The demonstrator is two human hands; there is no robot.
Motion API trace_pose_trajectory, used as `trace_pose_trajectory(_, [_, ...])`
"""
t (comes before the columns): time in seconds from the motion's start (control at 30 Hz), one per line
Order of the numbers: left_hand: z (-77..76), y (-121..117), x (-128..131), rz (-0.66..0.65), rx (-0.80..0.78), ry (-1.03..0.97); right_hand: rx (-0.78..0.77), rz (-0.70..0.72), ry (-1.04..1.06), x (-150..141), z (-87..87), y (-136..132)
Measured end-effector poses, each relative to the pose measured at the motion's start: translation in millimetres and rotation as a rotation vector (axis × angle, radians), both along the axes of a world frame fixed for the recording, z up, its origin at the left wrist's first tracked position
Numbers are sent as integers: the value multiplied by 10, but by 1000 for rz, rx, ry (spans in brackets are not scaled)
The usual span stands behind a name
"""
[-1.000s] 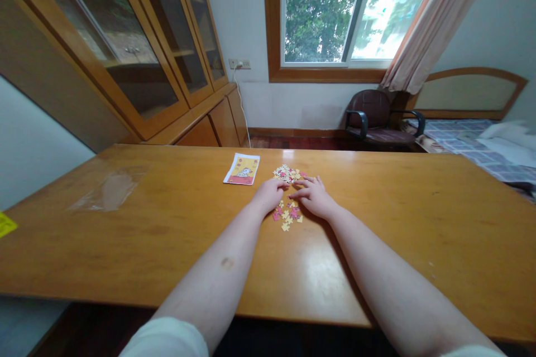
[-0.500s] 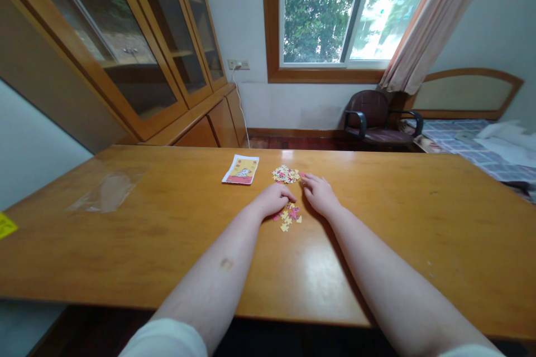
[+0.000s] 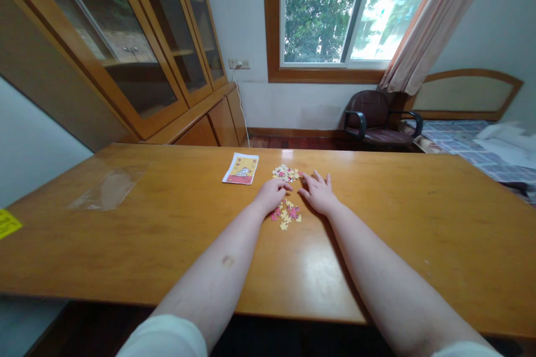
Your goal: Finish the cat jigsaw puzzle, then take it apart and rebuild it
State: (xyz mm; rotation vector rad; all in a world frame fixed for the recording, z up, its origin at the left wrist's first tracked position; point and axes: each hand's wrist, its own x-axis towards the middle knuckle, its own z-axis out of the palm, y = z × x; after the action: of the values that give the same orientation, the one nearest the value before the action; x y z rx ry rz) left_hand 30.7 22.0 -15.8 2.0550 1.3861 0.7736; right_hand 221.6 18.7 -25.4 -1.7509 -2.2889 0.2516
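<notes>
Two heaps of small jigsaw puzzle pieces lie on the wooden table. The far heap (image 3: 285, 173) is mostly pale, with a few pink bits. Closer to me, a looser group of yellow and pink pieces (image 3: 286, 214) is spread out. My left hand (image 3: 271, 196) is between the heaps on their left side, its fingers stretched along the near edge of the far heap and the thumb apart. On the right, my right hand (image 3: 319, 192) has its fingers spread, with the fingertips beside a pink piece (image 3: 301, 175) at the far heap's right edge.
A picture card (image 3: 241, 169) with a yellow and pink print lies left of the far heap. Clear plastic wrap (image 3: 109, 188) rests on the table's left part. Beyond the table (image 3: 167, 234) stand a chair (image 3: 372, 117), a glass-door cabinet and a bed.
My right hand's fingers have lifted and spread apart. My left hand has shifted slightly away from me, its fingers straighter, showing more of the near pieces.
</notes>
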Motion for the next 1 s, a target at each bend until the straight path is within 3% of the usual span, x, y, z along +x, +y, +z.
trace_pose_trajectory(0.37, [-21, 21, -29, 65, 6, 27, 154, -28, 184, -9, -5, -11])
trace_pose_trajectory(0.53, [-13, 30, -42, 6, 76, 128, 212, -1, 232, -16, 12, -19])
trace_pose_trajectory(0.7, [5, 4, -41, -89, 106, 238, 161, -83, 202, 3, 46, -3])
trace_pose_trajectory(0.83, [17, -16, -34, -91, 117, 285, 149, -185, 187, 10, 50, 4])
trace_pose_trajectory(1.0, [21, -18, -22, -103, 128, 280, 126, -15, 149, -16, 85, -31])
